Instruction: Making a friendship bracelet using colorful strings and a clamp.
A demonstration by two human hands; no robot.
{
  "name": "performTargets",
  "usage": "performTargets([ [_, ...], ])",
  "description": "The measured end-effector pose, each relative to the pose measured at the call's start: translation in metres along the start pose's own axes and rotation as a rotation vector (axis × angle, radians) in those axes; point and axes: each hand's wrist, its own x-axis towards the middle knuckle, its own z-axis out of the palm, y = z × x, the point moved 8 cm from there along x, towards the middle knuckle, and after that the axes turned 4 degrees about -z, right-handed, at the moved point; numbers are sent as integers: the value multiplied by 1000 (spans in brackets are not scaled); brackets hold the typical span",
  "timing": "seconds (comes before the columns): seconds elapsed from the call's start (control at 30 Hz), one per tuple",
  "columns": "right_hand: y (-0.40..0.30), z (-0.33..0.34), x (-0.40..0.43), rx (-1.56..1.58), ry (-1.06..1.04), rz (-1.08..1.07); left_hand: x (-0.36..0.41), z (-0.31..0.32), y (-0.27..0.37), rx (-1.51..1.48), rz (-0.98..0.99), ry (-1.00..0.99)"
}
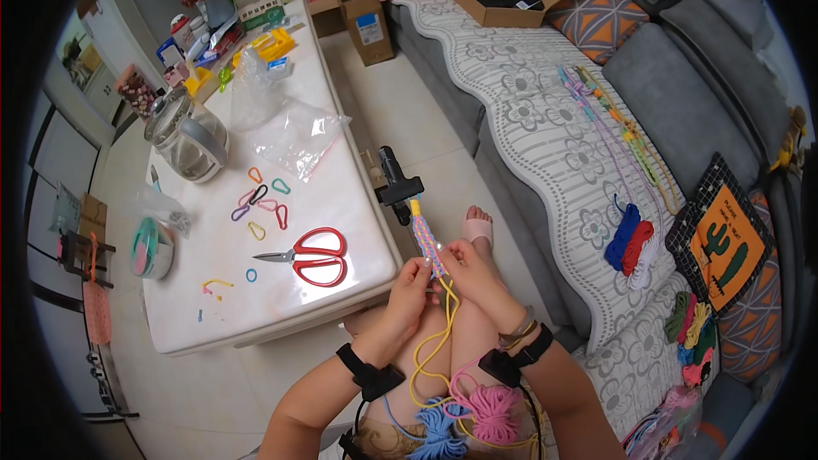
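Observation:
A braided cord strap [424,237] in pink, blue and yellow hangs from a black clamp [401,186] at the table's edge. My left hand [412,291] pinches the strap's lower end from the left. My right hand [470,268] grips the same end from the right, thumb on the braid. Loose yellow cord [418,358] runs down from between my hands to my lap. There lie a bundle of blue cord [439,432] and a bundle of pink cord [493,414]. Red-handled scissors [307,257] rest on the table, left of my hands.
Several small carabiners [257,194], a blue ring [251,275], a glass kettle [190,137] and a clear plastic bag [294,134] are on the white table [268,326]. Finished cords [629,134] and cord bundles [629,243] lie on the sofa at right.

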Motion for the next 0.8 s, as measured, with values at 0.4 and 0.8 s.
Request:
performTargets([
  [0.4,13,22,-8,440,-257,452,-2,2,-1,-99,-101,-23],
  [0.8,12,15,-14,363,-201,414,-7,-2,-4,95,-61,-79],
])
